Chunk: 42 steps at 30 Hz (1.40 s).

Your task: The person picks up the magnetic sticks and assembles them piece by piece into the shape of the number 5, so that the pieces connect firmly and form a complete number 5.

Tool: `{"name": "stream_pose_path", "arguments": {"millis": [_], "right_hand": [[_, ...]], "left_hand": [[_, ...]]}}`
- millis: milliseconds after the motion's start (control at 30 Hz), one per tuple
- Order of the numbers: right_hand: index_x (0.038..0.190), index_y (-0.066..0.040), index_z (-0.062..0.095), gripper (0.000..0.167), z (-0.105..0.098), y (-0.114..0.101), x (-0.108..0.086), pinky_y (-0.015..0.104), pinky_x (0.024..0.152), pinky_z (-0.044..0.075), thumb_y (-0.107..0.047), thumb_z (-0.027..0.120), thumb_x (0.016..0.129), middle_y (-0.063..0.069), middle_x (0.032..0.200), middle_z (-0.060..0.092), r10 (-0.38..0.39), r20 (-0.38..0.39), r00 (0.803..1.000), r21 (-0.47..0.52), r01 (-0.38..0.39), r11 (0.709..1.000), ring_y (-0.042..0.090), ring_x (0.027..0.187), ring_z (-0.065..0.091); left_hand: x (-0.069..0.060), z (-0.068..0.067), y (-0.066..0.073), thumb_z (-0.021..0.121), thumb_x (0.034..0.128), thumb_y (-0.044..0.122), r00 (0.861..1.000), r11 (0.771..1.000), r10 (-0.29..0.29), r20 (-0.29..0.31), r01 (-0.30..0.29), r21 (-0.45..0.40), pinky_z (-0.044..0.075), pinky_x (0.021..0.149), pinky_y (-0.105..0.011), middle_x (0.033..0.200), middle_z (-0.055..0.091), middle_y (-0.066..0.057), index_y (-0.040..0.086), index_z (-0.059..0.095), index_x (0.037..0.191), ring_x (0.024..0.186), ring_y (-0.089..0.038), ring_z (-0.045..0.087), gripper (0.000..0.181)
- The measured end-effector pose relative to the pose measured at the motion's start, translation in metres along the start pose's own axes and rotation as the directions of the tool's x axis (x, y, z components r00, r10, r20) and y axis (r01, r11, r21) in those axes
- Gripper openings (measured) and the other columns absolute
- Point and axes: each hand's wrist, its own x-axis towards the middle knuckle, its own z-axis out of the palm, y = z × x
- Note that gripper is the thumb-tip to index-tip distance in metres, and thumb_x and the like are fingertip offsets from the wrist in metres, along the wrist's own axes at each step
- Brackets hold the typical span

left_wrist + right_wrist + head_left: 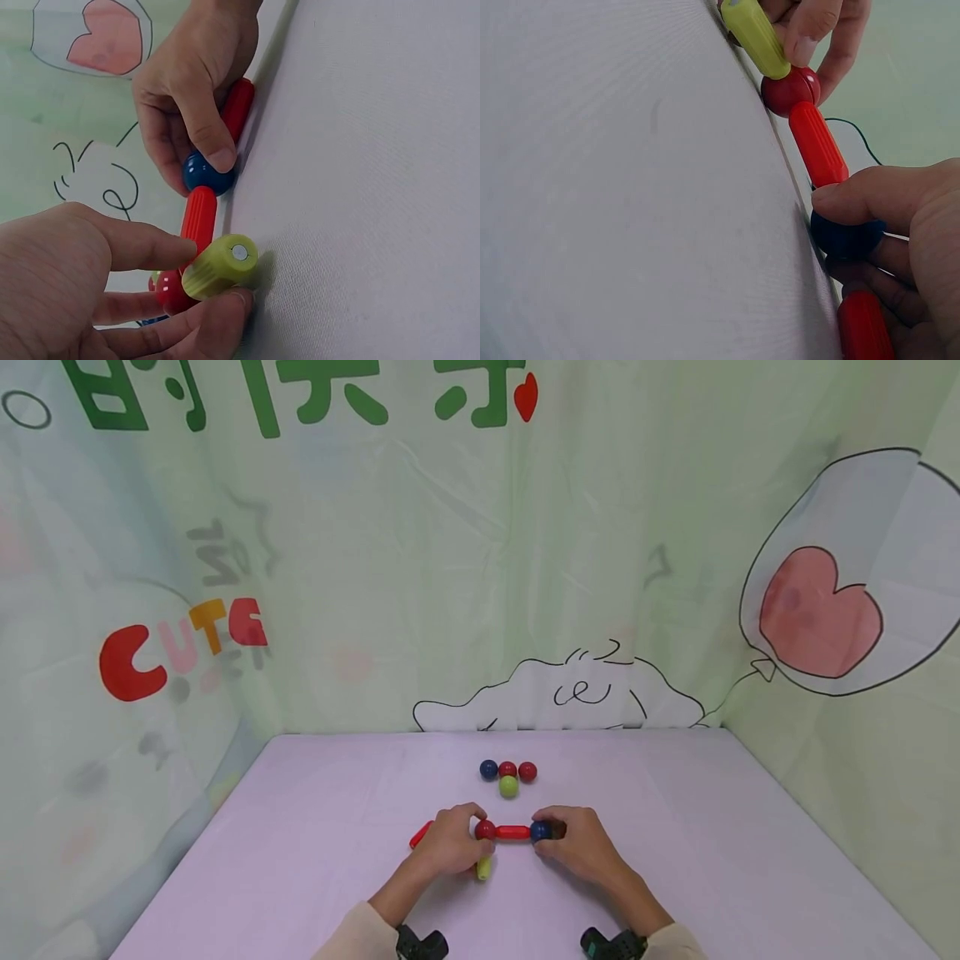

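Observation:
My left hand (450, 842) pinches a red ball (485, 830) between thumb and fingers. A yellow-green magnetic rod (221, 266) with a metal disc in its end extends from that ball towards the near side. From the same ball a red rod (513, 832) runs right to a blue ball (206, 174), which my right hand (585, 843) grips with thumb and fingers. Another red rod (864, 326) lies under the right palm, past the blue ball; whether it touches the ball is hidden. Beyond the left hand, a further red rod (422, 835) is partly covered.
Farther back on the pale table (337, 793) sit a blue ball (489, 769), two red balls (528, 772) in a row with it, and a green ball (508, 787) just in front. A printed curtain (337, 610) stands behind the table.

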Motion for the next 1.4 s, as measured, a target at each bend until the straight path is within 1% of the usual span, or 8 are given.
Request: {"name": "stream_pose_path", "arguments": {"millis": [233,433,633,800,933,1133,1300,1400], "right_hand": [[0.109,-0.015,0.077,0.031,-0.002,0.0,0.001,0.043,0.09,0.056,-0.01,0.085,0.08,-0.002,0.106,0.071,-0.009,0.003,1.0,-0.006,0.009,1.0,0.019,0.097,0.059],[0.111,-0.015,0.076,0.033,-0.006,-0.003,0.0,0.033,0.079,0.055,-0.011,0.085,0.08,-0.003,0.098,0.068,0.016,0.044,0.999,-0.011,-0.016,1.0,0.017,0.087,0.056],[0.115,-0.012,0.075,0.034,-0.01,-0.008,0.001,0.031,0.076,0.055,-0.01,0.083,0.082,-0.002,0.1,0.068,0.04,0.081,0.996,0.024,-0.043,0.999,0.017,0.086,0.057],[0.116,-0.013,0.074,0.031,-0.011,-0.01,0.004,0.031,0.078,0.056,-0.012,0.08,0.085,-0.002,0.102,0.068,0.034,0.086,0.996,0.033,-0.037,0.999,0.017,0.086,0.058],[0.118,-0.013,0.072,0.03,-0.009,-0.012,0.007,0.029,0.076,0.056,-0.012,0.077,0.088,0.0,0.105,0.068,-0.007,0.053,0.999,0.017,0.006,1.0,0.015,0.086,0.059],[0.125,-0.013,0.069,0.035,-0.007,-0.018,0.02,0.029,0.075,0.058,-0.015,0.076,0.091,0.002,0.121,0.065,-0.078,0.019,0.997,-0.071,0.079,0.994,0.016,0.096,0.061],[0.133,-0.014,0.065,0.043,-0.005,-0.024,0.035,0.037,0.085,0.059,-0.02,0.075,0.092,0.005,0.124,0.062,-0.088,0.089,0.992,-0.205,0.104,0.973,0.019,0.102,0.062],[0.139,-0.015,0.061,0.05,-0.003,-0.027,0.043,0.045,0.092,0.057,-0.023,0.075,0.092,0.008,0.131,0.06,-0.075,0.132,0.988,-0.283,0.111,0.953,0.026,0.114,0.062]], "left_hand": [[0.002,0.002,-0.004,0.072,0.0934,0.02,1.0,0.999,-0.014,0.007,0.014,-0.05,0.052,0.049,-0.027,0.077,0.06,-0.006,0.008,0.063,0.12,0.049,-0.02,0.061,0.031],[0.003,0.003,-0.013,0.069,0.0956,0.017,1.0,0.986,0.005,0.028,-0.001,-0.165,0.052,0.047,-0.027,0.065,0.064,-0.008,0.009,0.065,0.12,0.047,-0.018,0.061,0.026],[0.005,0.002,-0.019,0.069,0.0959,0.016,0.999,0.969,0.036,0.037,-0.026,-0.245,0.053,0.047,-0.028,0.072,0.065,-0.009,0.009,0.066,0.12,0.048,-0.018,0.063,0.025],[0.006,0.001,-0.022,0.07,0.0956,0.018,0.999,0.967,0.037,0.026,-0.029,-0.253,0.054,0.048,-0.029,0.077,0.064,-0.009,0.011,0.067,0.119,0.048,-0.019,0.063,0.025],[0.007,0.0,-0.025,0.071,0.0954,0.018,0.999,0.968,0.034,0.023,-0.027,-0.25,0.054,0.048,-0.029,0.079,0.063,-0.009,0.012,0.068,0.117,0.048,-0.02,0.064,0.022],[0.009,0.0,-0.03,0.068,0.0971,0.019,0.998,0.96,0.055,0.022,-0.047,-0.275,0.055,0.048,-0.03,0.09,0.063,-0.006,0.011,0.068,0.116,0.051,-0.02,0.065,0.021],[0.013,0.002,-0.035,0.066,0.0984,0.019,0.995,0.947,0.091,0.03,-0.077,-0.31,0.054,0.048,-0.029,0.094,0.064,-0.005,0.009,0.068,0.115,0.052,-0.018,0.065,0.02],[0.015,0.003,-0.037,0.067,0.0983,0.019,0.995,0.941,0.098,0.035,-0.081,-0.328,0.053,0.048,-0.028,0.092,0.065,-0.005,0.009,0.069,0.115,0.051,-0.017,0.064,0.02]]}}
